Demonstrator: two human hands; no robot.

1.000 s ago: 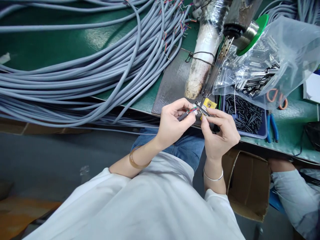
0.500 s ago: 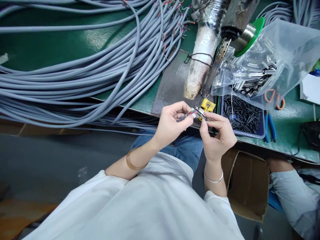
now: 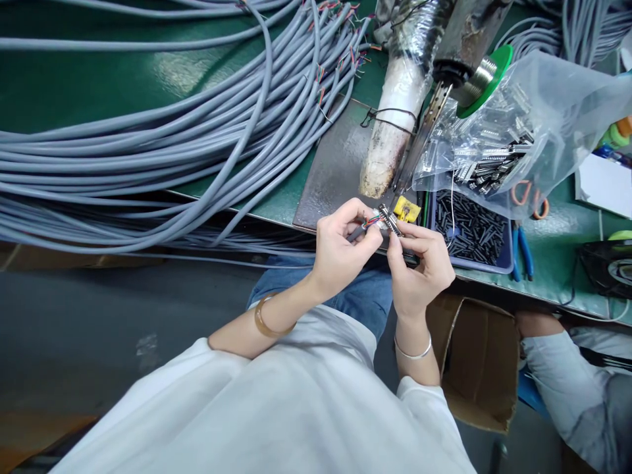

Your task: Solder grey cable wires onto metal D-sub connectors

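My left hand (image 3: 340, 247) pinches the stripped end of a grey cable (image 3: 362, 227), whose thin coloured wires fan out toward the right. My right hand (image 3: 419, 263) grips a small metal connector (image 3: 388, 220) between thumb and forefinger, held right against those wire ends. Both hands are closed and meet at the near edge of the green bench, just below a yellow clamp (image 3: 405, 209) and the tip of a mounted soldering iron (image 3: 419, 141). The iron's wrapped handle (image 3: 395, 125) lies on a dark metal plate (image 3: 336, 164).
A thick bundle of grey cables (image 3: 172, 138) covers the bench's left half. A clear bag of metal connectors (image 3: 513, 145) lies right, over a blue tray of small black parts (image 3: 474, 230). Blue-handled pliers (image 3: 521, 247), a solder spool (image 3: 486, 76), a cardboard box (image 3: 478, 355) and another person's sleeve (image 3: 563, 375) are nearby.
Both hands have shifted slightly left and closer together, bringing the connector against the wire ends. The view has drifted a little to the right.
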